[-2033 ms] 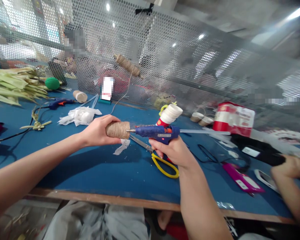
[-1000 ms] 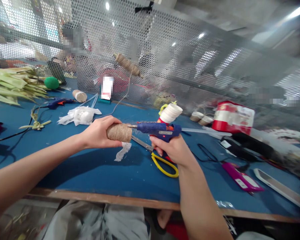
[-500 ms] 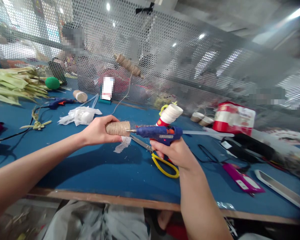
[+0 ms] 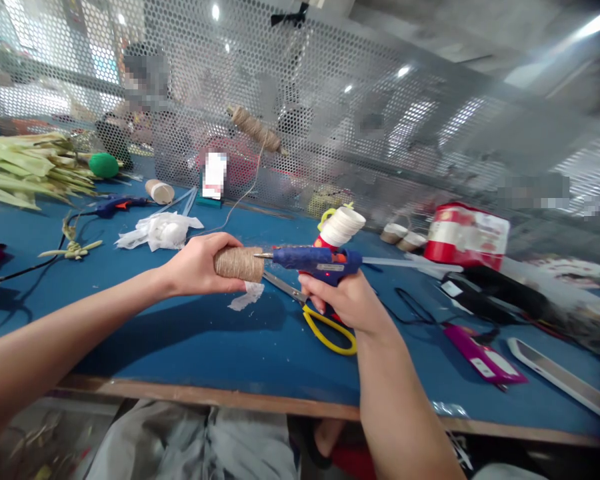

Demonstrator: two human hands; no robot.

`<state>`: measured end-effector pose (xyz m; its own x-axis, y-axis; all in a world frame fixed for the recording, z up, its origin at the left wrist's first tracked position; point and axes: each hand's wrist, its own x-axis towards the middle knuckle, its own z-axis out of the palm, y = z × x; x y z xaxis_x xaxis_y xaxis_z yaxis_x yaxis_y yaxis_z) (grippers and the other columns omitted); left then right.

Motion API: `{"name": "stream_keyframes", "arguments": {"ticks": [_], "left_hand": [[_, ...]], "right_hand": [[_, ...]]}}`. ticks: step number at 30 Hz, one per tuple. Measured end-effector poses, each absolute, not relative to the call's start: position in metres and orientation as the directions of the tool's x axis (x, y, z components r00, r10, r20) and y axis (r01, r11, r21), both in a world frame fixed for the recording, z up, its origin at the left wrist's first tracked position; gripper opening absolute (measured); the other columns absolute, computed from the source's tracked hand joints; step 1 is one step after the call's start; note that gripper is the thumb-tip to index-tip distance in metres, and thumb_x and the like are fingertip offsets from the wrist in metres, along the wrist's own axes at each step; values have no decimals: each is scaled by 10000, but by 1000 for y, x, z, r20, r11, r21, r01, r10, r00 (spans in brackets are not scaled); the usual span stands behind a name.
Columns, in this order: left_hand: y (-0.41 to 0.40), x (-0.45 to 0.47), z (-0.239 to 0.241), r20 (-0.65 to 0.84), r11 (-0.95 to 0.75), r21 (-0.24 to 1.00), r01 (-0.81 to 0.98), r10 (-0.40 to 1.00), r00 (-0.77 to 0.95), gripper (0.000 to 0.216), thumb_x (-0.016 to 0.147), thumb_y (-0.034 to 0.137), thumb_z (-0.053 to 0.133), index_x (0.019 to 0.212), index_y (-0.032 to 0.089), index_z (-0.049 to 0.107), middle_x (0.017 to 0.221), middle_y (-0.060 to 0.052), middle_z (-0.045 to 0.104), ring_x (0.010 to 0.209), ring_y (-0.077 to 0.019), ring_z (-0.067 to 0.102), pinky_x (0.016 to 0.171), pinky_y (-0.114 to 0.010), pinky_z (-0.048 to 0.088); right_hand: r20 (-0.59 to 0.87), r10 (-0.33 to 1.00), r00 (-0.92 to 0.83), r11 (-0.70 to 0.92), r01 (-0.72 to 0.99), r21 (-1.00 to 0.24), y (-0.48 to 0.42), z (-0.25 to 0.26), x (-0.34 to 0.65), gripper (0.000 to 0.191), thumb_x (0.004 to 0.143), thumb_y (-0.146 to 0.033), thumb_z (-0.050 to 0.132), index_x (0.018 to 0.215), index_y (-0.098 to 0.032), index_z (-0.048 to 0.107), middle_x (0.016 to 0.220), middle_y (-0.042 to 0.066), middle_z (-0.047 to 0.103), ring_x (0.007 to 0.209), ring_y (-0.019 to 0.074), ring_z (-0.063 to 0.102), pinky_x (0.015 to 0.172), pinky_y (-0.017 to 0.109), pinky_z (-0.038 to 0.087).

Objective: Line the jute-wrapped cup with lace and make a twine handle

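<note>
My left hand (image 4: 196, 265) grips a small cylinder wrapped in brown twine (image 4: 241, 263), held sideways above the blue table (image 4: 190, 347). My right hand (image 4: 344, 300) holds a blue hot glue gun (image 4: 314, 259) with a clear glue stick out the back. Its metal nozzle touches the right end of the twine-wrapped cylinder. A thin twine strand runs from the cylinder up to a twine spool (image 4: 255, 129) on the mesh screen.
Yellow-handled scissors (image 4: 320, 323) and a white scrap (image 4: 246, 296) lie under my hands. White thread spool (image 4: 341, 228), red-white pack (image 4: 467, 235), pink box (image 4: 484, 362), second glue gun (image 4: 114, 205), white cloth (image 4: 159, 231), green stalks (image 4: 25, 170) surround. A person sits behind the mesh.
The glue gun nozzle has shifted slightly along the cylinder's end while my left hand turns it a little. A co-worker's hand at the right edge has left the view.
</note>
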<state>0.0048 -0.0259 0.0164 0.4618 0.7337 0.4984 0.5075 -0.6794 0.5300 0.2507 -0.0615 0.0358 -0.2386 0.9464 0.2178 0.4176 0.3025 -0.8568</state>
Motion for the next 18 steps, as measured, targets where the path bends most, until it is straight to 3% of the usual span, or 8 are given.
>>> {"name": "stream_keyframes", "arguments": {"ticks": [6,18], "left_hand": [[-25,5,16,505,-682,525,509,732,458,533,571,462,691,966,124,573,882,-65,639,757,-177,589,672,-288,465],[-21,2,17,320,-487,743,459,861,394,545,574,520,666,944,132,571,740,-13,588,633,-123,509,548,-239,422]], "right_hand": [[232,951,-205,295,376,-878,-59,32,251,212,737,-330,614,652,-149,544,529,-13,540,365,50,425,354,201,355],[188,939,-289,303,434,-848,-63,38,250,194,726,-321,622,672,-150,548,544,-9,551,361,58,452,355,201,377]]}}
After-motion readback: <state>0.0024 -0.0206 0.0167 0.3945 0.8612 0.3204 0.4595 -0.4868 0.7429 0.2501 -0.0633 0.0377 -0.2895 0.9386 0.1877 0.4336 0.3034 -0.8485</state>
